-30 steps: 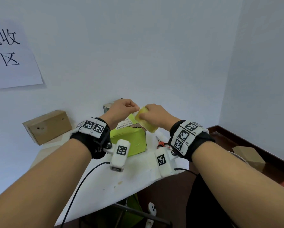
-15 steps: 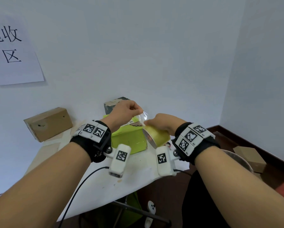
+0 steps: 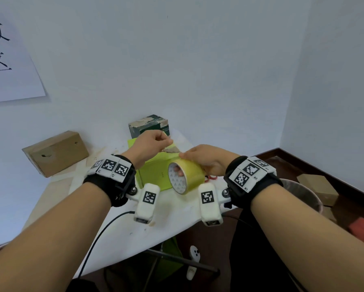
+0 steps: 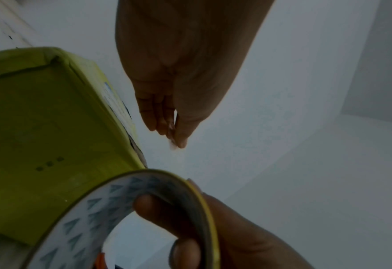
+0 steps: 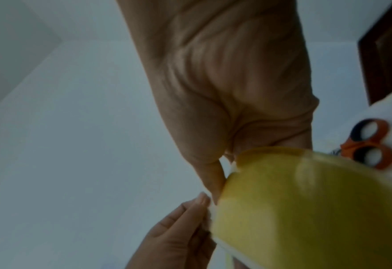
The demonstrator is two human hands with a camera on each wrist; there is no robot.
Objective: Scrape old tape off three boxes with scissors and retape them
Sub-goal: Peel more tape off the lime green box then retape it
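Right hand [image 3: 206, 161] gripped tape roll [image 3: 186, 175], steadying it; left hand [image 3: 153, 144] pinched free tape end [image 3: 170, 150], likely for retaping green box [image 3: 153, 175].

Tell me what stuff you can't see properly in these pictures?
- Scissors: head view, mostly hidden behind the tape roll and right hand.
- Tape end: the left hand pinches something, too thin and blurred to trace.
- Green box top: partly covered by both hands.
- Wall sign: cut off by the left edge.

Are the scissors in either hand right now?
No. The scissors lie on the table while the right hand grips the tape roll.
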